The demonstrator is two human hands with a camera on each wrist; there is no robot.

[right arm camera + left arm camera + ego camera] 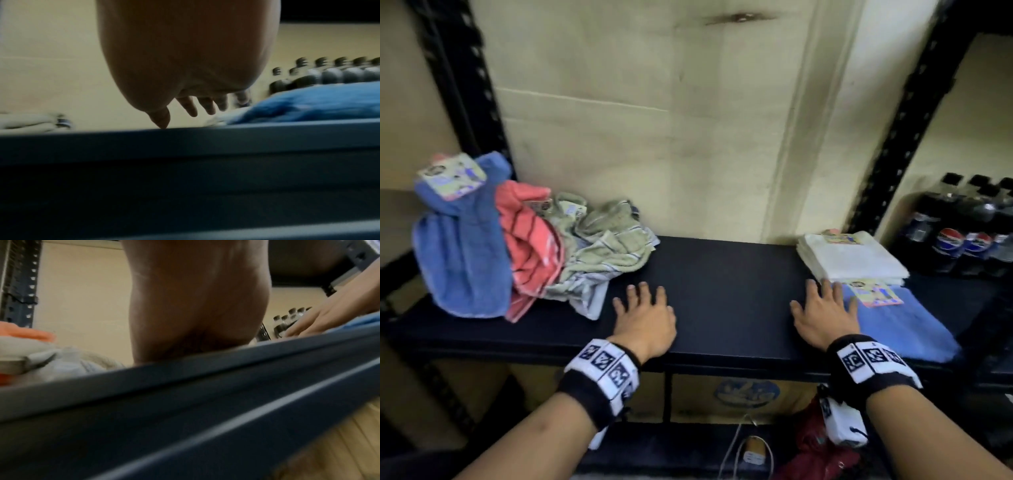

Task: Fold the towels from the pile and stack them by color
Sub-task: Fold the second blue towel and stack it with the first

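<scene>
A loose pile lies at the left of the black shelf (722, 274): a blue towel (462, 246), a coral striped towel (530, 246) and green-grey striped towels (609, 246). At the right sits a folded white stack (852, 257), and in front of it a folded blue towel (900, 325) with a paper label. My left hand (643, 315) lies flat and open on the bare shelf beside the pile, holding nothing. My right hand (822, 311) lies flat with spread fingers, its outer fingers on the edge of the folded blue towel (308, 105). The left wrist view shows only the palm (197, 305).
Dark cola bottles (962, 233) stand on the neighbouring shelf at the right. Black perforated uprights (900, 130) frame the bay, with a cardboard sheet (654, 120) behind. Below the shelf are a cardboard box (746, 394), a red bag (822, 452) and cables.
</scene>
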